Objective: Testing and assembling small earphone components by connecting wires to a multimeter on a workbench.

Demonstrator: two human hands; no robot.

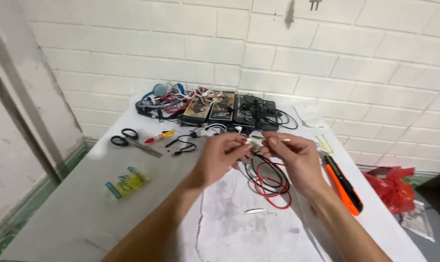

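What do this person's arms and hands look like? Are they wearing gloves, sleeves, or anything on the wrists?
Both are bare: the left hand and right hand have no gloves, and no sleeves, watch, rings or bands show on either forearm.

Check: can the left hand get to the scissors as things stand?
Probably yes. The scissors lie in the open on the table, left of the left hand, nothing between; but its fingers are pinching a thin wire.

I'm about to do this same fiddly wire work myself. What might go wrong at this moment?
1. The thin pale tube pinched between left hand and right hand may slip.
2. The looped red and black wires under the hands may snag.
3. The orange utility knife by the right wrist may get bumped.
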